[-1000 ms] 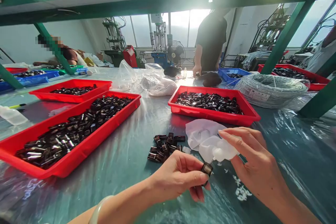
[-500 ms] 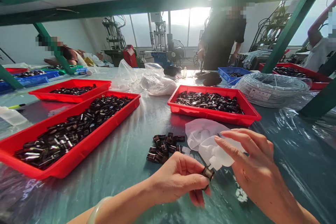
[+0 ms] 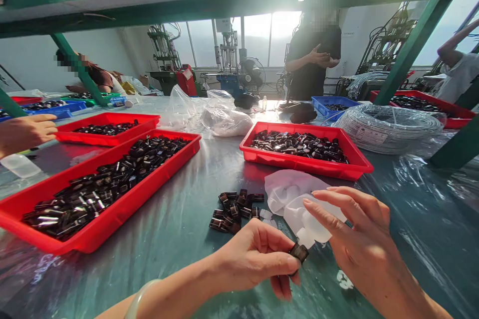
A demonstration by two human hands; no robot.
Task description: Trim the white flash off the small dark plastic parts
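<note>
Far left: a co-worker's hand (image 3: 28, 132) rests by the clear squeeze bottle lying on the table (image 3: 18, 165), not ours. Next, long red plastic tray of small dark glossy parts (image 3: 112, 219), second red tray behind it (image 3: 101, 137). Centre: loose pile of the same dark parts (image 3: 234, 209) on the film-covered green table (image 3: 179, 239).

Left hand (image 3: 254, 259) pinches one small dark rectangular part (image 3: 300, 252) between thumb and forefinger, just above the table. Right hand (image 3: 359, 244) has its fingers curled round a white cloth wad (image 3: 316, 227), whose tip touches the part.

Judgement: keep the pinch on the part's edges so the face stays exposed, and wipe with a clean bit of cloth using light pressure.

Right: third red tray of parts (image 3: 307, 164), grey wire coil (image 3: 385, 127).
</note>
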